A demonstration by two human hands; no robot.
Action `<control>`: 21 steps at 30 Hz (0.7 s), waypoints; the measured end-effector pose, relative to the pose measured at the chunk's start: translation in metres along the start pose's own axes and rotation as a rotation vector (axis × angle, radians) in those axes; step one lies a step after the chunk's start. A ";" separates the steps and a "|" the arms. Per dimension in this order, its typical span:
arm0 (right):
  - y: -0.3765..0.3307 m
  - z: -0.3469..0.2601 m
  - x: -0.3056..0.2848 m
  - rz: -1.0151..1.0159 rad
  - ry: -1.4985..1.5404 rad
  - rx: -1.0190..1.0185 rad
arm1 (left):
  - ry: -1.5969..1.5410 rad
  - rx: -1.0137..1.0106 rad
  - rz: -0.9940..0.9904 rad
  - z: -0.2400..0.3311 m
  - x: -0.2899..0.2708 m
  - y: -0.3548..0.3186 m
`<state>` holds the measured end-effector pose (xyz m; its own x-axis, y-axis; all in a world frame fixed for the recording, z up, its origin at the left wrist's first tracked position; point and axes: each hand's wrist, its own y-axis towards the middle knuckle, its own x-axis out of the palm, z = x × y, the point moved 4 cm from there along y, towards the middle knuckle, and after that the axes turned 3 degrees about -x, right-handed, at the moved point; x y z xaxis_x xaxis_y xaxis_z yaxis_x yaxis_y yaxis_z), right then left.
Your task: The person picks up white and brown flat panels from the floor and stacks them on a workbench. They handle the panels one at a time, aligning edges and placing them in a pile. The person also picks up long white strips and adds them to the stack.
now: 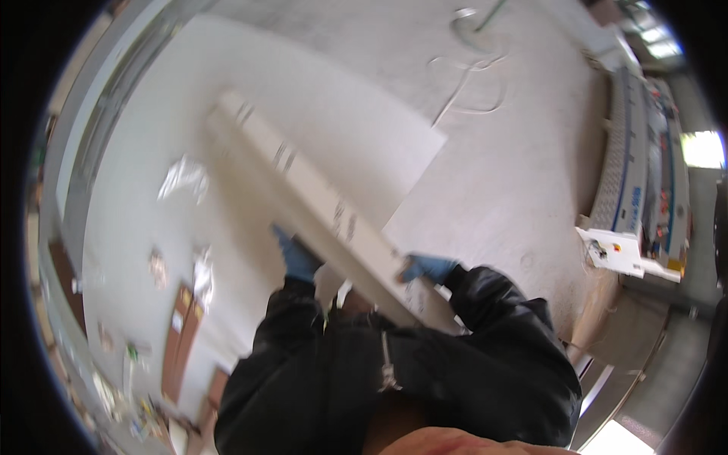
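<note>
A long, narrow, off-white carton (327, 205) with dark printing along its upper face slants from near my body toward the far left. My right hand (426, 268), in a blue glove, grips its right edge close to my body, with the fingertips over the top face. My left hand (299, 258), gloved in blue as well, holds the carton from its left side. One finger of it points outward, and the rest are partly hidden and blurred. The near end of the carton reaches my dark jacket.
Beneath the carton lies a large white sheet (364, 106) on the grey floor (516, 167). Crumpled clear plastic (184, 179) and brown strips (180, 341) lie at left. A pale cord (459, 95) loops on the floor ahead. A long machine (637, 167) stands at right.
</note>
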<state>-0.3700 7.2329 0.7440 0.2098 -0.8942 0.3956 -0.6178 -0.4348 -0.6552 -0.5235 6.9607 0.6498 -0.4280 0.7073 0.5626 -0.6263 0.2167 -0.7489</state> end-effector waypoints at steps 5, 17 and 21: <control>-0.015 -0.004 0.012 -0.063 0.138 0.057 | -0.007 0.360 -0.260 0.031 0.038 0.022; -0.062 -0.058 0.017 -0.115 -0.025 -0.181 | -0.039 0.462 -0.454 0.065 0.101 -0.022; -0.081 -0.071 0.007 -0.165 -0.107 -0.232 | -0.034 0.541 -0.494 0.063 0.122 -0.049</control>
<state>-0.3722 7.2695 0.8453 0.3925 -0.8250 0.4065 -0.7227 -0.5500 -0.4185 -0.5858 6.9937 0.7776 -0.0267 0.5896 0.8072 -0.9818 0.1365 -0.1322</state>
